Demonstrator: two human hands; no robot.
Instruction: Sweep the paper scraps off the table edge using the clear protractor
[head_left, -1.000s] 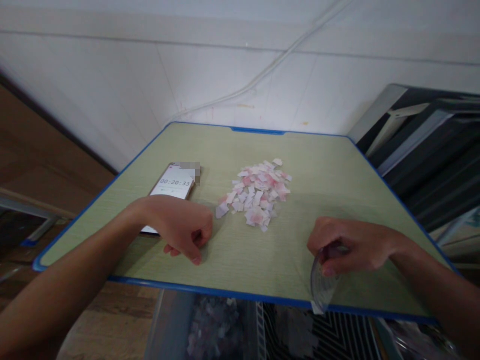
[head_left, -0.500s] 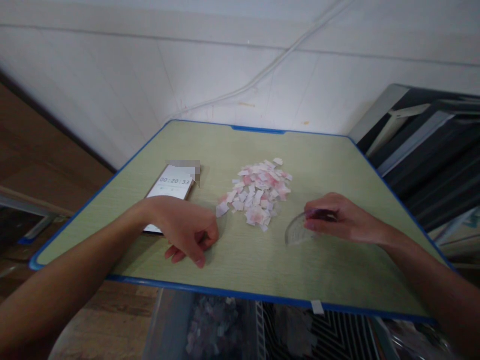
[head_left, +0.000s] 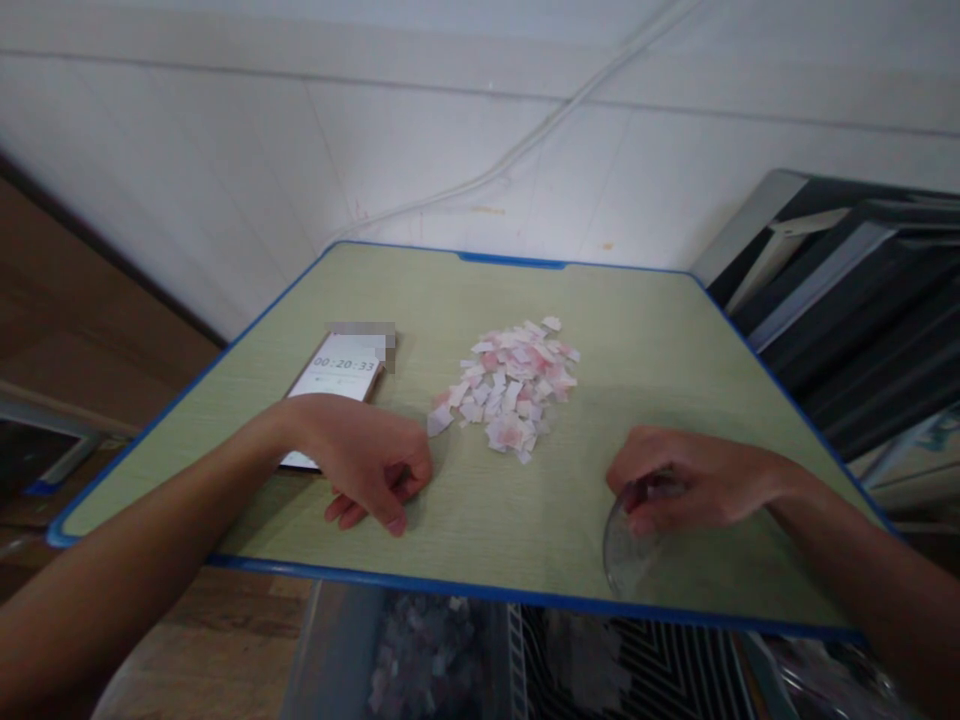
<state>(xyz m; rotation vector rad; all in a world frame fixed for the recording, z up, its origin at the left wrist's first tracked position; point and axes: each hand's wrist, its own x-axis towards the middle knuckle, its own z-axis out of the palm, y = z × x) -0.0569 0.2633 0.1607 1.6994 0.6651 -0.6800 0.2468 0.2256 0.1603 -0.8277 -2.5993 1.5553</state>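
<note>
The hands (head_left: 371,445) are bare, and slim wrists (head_left: 289,425) widen into equally bare forearms (head_left: 169,530).

The bare left hand (head_left: 367,445) hid part of the rectangular white-screened phone (head_left: 334,383), the bare right hand (head_left: 686,475) part of the clear curved plastic piece (head_left: 624,550). The view's lower edge cut off the translucent grey bin (head_left: 324,650).

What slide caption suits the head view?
Right hand holding a clear, round-edged plastic tool near a loose pile of pink-and-white paper scraps.
</note>
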